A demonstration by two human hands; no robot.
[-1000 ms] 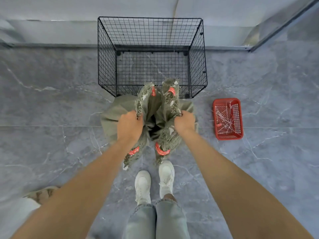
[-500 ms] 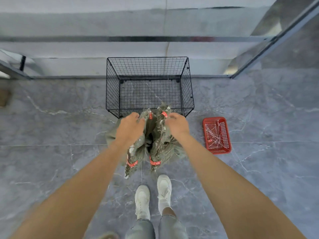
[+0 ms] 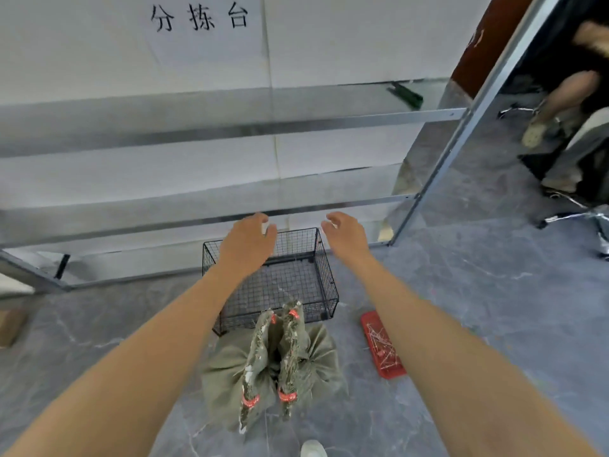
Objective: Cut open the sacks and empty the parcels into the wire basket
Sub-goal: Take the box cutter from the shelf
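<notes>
From the head view, both hands are up in the air and holding nothing: the left hand (image 3: 248, 240) and the right hand (image 3: 346, 234) are apart, with fingers loosely curled. The wire basket (image 3: 327, 278) sits on the floor below and between them, and I can't see any parcels in it.

Nearer the person than either hand, down between the forearms, two green woven sacks (image 3: 230, 371) slump side by side against the basket's near wall. Their necks are bunched and cinched with red ties (image 3: 250, 402).

They look soft and floppy but stuffed, so I'd guess a fair bit of weight. The frayed weave is probably slick, so I'd grab the gathered neck just under a tie.

A red tray (image 3: 372, 321) of cut ties lies under the right forearm.
</notes>
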